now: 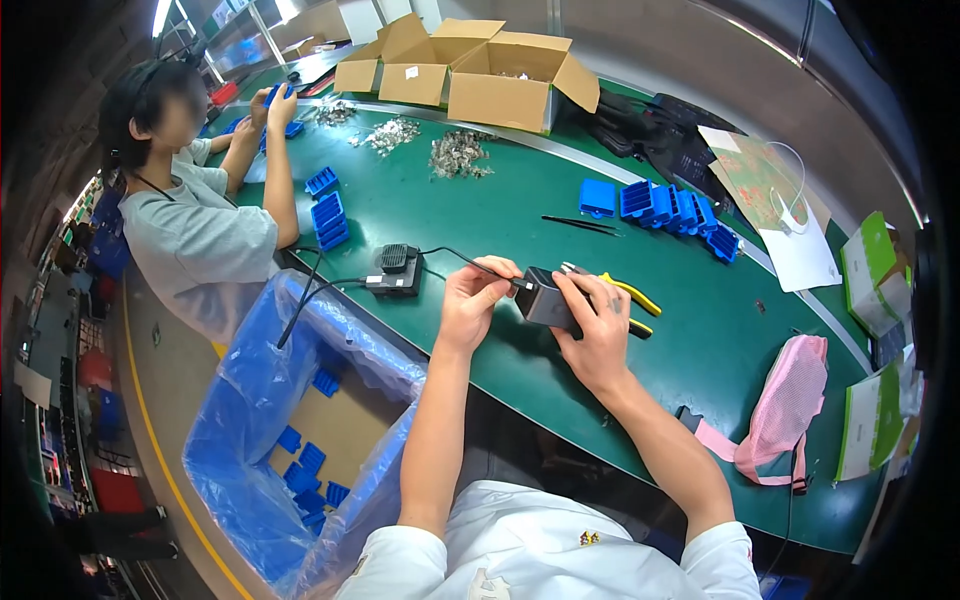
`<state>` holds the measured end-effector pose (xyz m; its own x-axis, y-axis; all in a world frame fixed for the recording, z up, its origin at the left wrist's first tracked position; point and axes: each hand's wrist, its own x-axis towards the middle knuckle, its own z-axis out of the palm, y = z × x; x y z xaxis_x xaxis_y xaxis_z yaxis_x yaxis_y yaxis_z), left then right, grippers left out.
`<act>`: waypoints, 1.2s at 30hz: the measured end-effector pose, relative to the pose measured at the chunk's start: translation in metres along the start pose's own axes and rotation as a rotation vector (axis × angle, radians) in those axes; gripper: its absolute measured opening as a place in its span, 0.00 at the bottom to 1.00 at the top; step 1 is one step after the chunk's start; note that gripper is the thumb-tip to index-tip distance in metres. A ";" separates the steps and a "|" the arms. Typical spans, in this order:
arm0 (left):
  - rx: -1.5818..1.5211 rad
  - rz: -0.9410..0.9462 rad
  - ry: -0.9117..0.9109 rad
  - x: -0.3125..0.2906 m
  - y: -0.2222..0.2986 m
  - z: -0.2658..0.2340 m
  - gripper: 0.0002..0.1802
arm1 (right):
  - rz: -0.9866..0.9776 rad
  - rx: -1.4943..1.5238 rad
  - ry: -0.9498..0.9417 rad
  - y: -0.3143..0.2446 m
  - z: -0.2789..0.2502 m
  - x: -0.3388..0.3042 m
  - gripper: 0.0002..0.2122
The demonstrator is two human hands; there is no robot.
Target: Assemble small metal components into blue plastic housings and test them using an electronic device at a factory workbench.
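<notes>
A dark, box-shaped device (543, 302) is held over the green table, just in front of me. My right hand (600, 328) grips it from the right, fingers over its top and thumb along the near side. At its left end, my left hand (472, 305) pinches the plug of a black cable (450, 253); whether the plug is seated in the device cannot be seen. That cable runs left to a small black unit (398, 272) on the table. Pliers with yellow-and-black handles (638, 294) lie just behind my right hand, partly hidden by it.
Blue plastic cases (665, 206) line the table's far right, near black tweezers (580, 224). Small metal parts (460, 154) lie in heaps before open cardboard boxes (500, 98). A pink mesh bag (792, 400) sits right. A blue-lined bin (235, 400) stands lower left. Another person (205, 225) works at left.
</notes>
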<state>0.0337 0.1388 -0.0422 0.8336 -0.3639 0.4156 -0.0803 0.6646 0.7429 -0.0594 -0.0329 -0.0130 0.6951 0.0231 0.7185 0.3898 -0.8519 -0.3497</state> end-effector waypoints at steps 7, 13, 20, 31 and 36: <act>0.026 0.005 0.013 0.001 -0.001 -0.001 0.04 | 0.017 -0.003 0.004 0.001 0.000 0.000 0.34; 0.070 0.013 -0.012 0.001 0.003 0.001 0.05 | 0.016 -0.010 0.004 0.002 0.000 0.000 0.35; 0.166 0.055 -0.021 0.001 0.003 -0.001 0.04 | 0.010 -0.033 -0.002 0.000 0.000 0.002 0.36; 0.301 0.043 0.023 0.002 -0.004 -0.004 0.07 | 0.007 -0.073 0.011 0.004 0.005 0.002 0.35; 0.267 0.044 0.037 0.000 -0.004 0.002 0.09 | 0.015 -0.006 0.010 0.006 0.002 0.005 0.33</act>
<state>0.0328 0.1355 -0.0443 0.8453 -0.3111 0.4344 -0.2537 0.4818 0.8387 -0.0524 -0.0369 -0.0128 0.6945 0.0052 0.7194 0.3761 -0.8551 -0.3569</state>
